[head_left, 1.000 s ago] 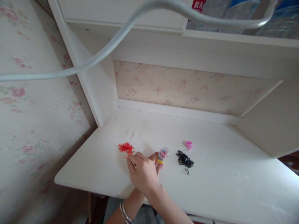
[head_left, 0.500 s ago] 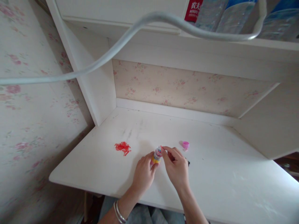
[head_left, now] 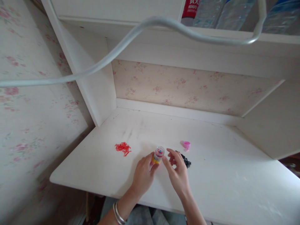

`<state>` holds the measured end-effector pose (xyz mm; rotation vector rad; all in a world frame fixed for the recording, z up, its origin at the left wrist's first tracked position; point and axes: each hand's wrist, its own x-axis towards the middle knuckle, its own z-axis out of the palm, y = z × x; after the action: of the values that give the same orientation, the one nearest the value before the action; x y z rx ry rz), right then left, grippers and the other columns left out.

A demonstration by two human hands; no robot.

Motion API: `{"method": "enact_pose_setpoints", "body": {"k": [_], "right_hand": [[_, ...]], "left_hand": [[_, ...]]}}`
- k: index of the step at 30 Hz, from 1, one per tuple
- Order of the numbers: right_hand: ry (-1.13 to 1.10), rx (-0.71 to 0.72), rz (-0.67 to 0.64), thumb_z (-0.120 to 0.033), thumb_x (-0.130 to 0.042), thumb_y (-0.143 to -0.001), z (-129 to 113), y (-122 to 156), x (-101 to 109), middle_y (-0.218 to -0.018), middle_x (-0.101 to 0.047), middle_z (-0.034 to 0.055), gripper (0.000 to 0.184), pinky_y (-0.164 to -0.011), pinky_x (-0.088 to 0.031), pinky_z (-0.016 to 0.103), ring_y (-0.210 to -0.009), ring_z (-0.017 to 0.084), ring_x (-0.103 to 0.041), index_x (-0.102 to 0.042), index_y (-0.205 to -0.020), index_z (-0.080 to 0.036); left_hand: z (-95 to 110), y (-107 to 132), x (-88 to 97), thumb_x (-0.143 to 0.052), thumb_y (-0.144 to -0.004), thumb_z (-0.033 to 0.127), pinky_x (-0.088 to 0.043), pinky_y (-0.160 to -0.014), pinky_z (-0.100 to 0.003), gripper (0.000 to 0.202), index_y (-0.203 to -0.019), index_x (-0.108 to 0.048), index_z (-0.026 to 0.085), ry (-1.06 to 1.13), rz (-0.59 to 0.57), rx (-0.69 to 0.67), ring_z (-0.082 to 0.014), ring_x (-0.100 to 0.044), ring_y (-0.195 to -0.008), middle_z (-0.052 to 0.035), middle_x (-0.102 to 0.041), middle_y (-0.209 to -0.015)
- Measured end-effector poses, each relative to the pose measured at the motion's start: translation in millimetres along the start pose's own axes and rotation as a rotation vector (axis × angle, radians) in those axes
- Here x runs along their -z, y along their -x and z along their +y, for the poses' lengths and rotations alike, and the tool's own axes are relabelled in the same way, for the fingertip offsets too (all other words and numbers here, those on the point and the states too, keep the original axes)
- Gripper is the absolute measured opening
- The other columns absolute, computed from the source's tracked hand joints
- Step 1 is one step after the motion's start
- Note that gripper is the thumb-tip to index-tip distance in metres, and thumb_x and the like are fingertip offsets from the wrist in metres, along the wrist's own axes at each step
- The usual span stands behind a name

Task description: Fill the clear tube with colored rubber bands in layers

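Pinching a small, round, clear-plastic jar, yellow low down, at lower centre is the left hand; beside it the right hand hangs spread. Probably light, stiff, slippery: best held round its body.

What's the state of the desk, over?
Left grip around the jar. Right grip open beside it, nothing visible in it. Black pile partly hidden behind right grip.

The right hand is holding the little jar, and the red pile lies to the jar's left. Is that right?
Not quite: the left hand holds the little jar, as the head view shows. The red pile does lie to the jar's left.
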<state>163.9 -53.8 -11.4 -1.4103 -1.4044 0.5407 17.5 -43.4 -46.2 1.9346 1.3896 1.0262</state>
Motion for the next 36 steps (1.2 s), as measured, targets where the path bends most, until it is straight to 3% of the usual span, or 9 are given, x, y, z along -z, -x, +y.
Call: {"method": "enact_pose_setpoints", "body": {"k": [5,8,17,28,32,36], "right_hand": [[-0.027,-0.005,-0.157,-0.042,-0.063,-0.083,24.4,14.7,-13.1,-0.118,-0.057,0.0085,0.052,-0.082,-0.051,0.033,-0.101,0.02,-0.057,-0.047,-0.129,-0.023],[-0.012,-0.008,-0.197,-0.038,-0.059,-0.086,30.1,21.3,-18.6,-0.115,-0.061,0.0082,0.048,-0.086,-0.05,0.035,-0.101,0.021,-0.059,-0.046,-0.13,-0.023],[0.028,0.006,-0.175,-0.036,-0.05,-0.091,30.8,25.6,-20.2,-0.118,-0.06,0.0083,0.038,-0.09,-0.049,0.034,-0.104,0.02,-0.06,-0.05,-0.127,-0.023],[0.047,-0.018,-0.17,-0.035,-0.048,-0.092,31.7,26.0,-21.5,-0.116,-0.059,0.0078,0.036,-0.088,-0.05,0.034,-0.103,0.02,-0.061,-0.048,-0.125,-0.023],[0.091,-0.015,-0.157,-0.036,-0.049,-0.091,31.6,25.1,-21.5,-0.114,-0.06,0.0085,0.036,-0.087,-0.05,0.035,-0.101,0.02,-0.061,-0.049,-0.124,-0.022],[0.114,0.011,-0.135,-0.038,-0.051,-0.09,32.4,24.9,-21.0,-0.115,-0.059,0.0098,0.038,-0.086,-0.051,0.035,-0.098,0.021,-0.061,-0.049,-0.125,-0.021]], "left_hand": [[-3.1,0.5,-1.2,-0.049,-0.087,0.019,-0.048,-0.089,-0.037,0.044,-0.131,-0.048,0.024,0.014,-0.014,-0.02,-0.0215,-0.061,-0.1,-0.0066,-0.066,-0.114],[-6.3,0.9,-3.2,-0.049,-0.083,0.012,-0.047,-0.092,-0.039,0.052,-0.133,-0.046,0.024,-0.003,-0.007,-0.027,-0.0222,-0.06,-0.102,-0.0075,-0.064,-0.12],[-2.0,0.5,-2.4,-0.048,-0.084,0.011,-0.046,-0.096,-0.04,0.054,-0.136,-0.043,0.025,-0.035,-0.019,-0.059,-0.0222,-0.059,-0.111,-0.008,-0.059,-0.13],[-7.3,4.8,-7.3,-0.048,-0.072,0.002,-0.043,-0.102,-0.044,0.064,-0.133,-0.045,0.02,-0.049,0.005,-0.068,-0.0235,-0.053,-0.12,-0.0098,-0.056,-0.132],[-7.7,7.6,0.2,-0.046,-0.074,0.002,-0.049,-0.095,-0.038,0.055,-0.127,-0.048,0.019,-0.023,0.079,-0.025,-0.0211,-0.057,-0.113,-0.0106,-0.058,-0.125],[-18.6,7.0,29.3,-0.045,-0.086,0.015,-0.051,-0.09,-0.037,0.024,-0.104,-0.06,0.02,-0.227,0.133,-0.009,-0.0205,-0.062,-0.1,-0.0081,-0.064,-0.105]]}}
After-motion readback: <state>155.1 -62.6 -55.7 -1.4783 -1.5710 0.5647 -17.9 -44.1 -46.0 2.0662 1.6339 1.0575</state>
